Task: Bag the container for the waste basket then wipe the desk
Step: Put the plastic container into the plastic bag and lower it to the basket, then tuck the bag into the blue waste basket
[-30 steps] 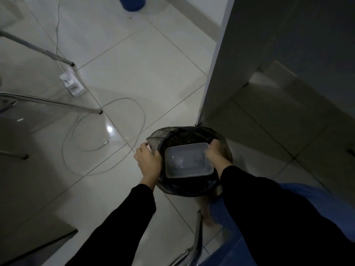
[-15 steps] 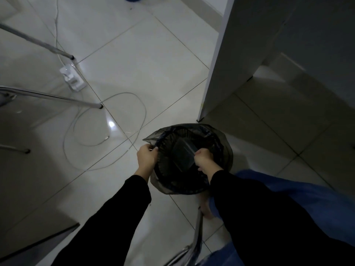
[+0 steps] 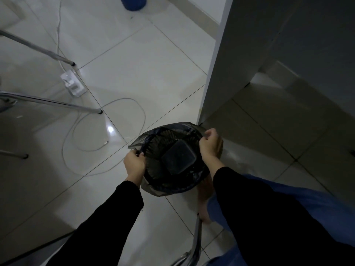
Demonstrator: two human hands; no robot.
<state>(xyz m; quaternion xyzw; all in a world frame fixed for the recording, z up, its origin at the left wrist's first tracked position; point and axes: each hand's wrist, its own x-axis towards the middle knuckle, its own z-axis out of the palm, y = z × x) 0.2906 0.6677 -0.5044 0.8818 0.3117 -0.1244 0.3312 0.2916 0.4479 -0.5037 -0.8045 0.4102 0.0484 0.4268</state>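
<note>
A round black waste basket (image 3: pixel 153 179) stands on the tiled floor, lined with a dark plastic bag (image 3: pixel 153 131) folded over its rim. A clear rectangular plastic container (image 3: pixel 178 157) lies at the bottom inside the bag. My left hand (image 3: pixel 134 163) pinches the bag's edge at the basket's left rim. My right hand (image 3: pixel 210 144) grips the bag's edge at the right rim.
A white desk side panel (image 3: pixel 240 64) rises just behind the basket on the right. Chrome chair legs (image 3: pixel 57 103), a white power strip (image 3: pixel 73 83) and a looped cable (image 3: pixel 107 135) lie left. A chair frame (image 3: pixel 196 244) is near my feet. A blue bin (image 3: pixel 132 2) stands far back.
The container went from held above the basket's mouth to lying at its bottom. My right hand let go of it and moved to the bag's right edge.
</note>
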